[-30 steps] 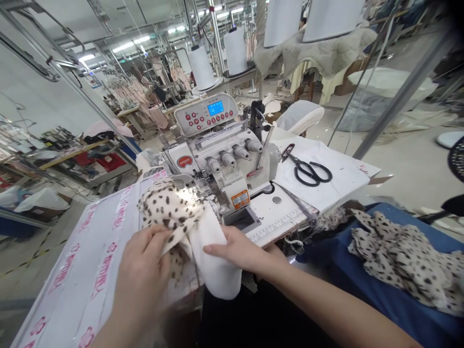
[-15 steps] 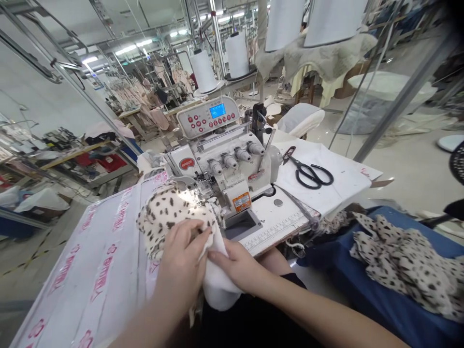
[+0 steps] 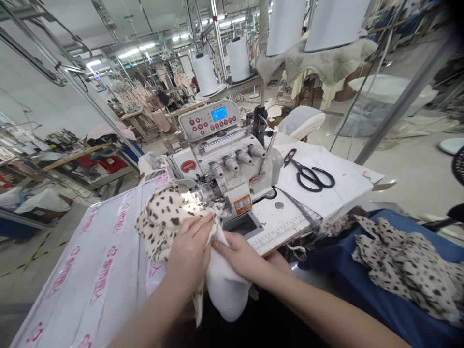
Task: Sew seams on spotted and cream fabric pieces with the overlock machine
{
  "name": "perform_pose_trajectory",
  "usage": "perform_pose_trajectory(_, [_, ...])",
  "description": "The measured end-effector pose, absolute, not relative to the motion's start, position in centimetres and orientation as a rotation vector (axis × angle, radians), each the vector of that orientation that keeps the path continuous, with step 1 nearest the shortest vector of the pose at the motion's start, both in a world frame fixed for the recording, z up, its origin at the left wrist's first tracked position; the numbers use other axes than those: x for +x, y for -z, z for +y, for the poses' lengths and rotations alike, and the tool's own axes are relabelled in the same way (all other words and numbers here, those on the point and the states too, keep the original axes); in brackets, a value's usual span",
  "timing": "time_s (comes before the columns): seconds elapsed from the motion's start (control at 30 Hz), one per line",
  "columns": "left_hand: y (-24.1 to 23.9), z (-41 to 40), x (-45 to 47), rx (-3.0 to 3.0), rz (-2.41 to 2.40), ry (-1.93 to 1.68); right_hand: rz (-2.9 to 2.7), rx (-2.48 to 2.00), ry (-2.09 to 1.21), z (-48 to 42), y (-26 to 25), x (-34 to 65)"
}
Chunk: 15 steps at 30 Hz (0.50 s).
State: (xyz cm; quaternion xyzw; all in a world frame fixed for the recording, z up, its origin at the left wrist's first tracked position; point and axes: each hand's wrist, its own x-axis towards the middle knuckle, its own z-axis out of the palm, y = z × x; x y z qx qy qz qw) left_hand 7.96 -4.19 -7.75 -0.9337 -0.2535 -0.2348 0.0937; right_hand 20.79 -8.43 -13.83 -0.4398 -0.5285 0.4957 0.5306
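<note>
A cream fabric piece with dark spots [image 3: 163, 208] lies bunched at the left of the overlock sewing machine [image 3: 232, 169], running under its lit presser foot. My left hand [image 3: 190, 246] is closed on the fabric's near edge, close to the needle area. My right hand [image 3: 237, 253] pinches the white side of the fabric [image 3: 226, 290], whose lower part hangs over my lap. Both hands are nearly touching at the seam edge. The fingertips of the left hand are partly hidden by cloth.
Black-handled scissors [image 3: 311, 176] lie on the white cloth right of the machine. More spotted fabric [image 3: 406, 266] is heaped on a blue cloth [image 3: 427, 232] at the right. Thread cones [image 3: 205, 75] stand behind the machine. Printed plastic film [image 3: 101, 251] covers the table's left side.
Both hands have shifted slightly; the left fingers have moved up and right along the fabric edge, closer to the presser foot. More of the white fabric hangs below the right hand.
</note>
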Motion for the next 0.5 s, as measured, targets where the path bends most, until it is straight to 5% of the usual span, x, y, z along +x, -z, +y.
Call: perform_pose_trajectory(0.5, [6.3, -7.5, 5.4, -2.528, -1.119, 0.763, -1.286, -1.223, -1.276, -10.3, 13.3, 21.1])
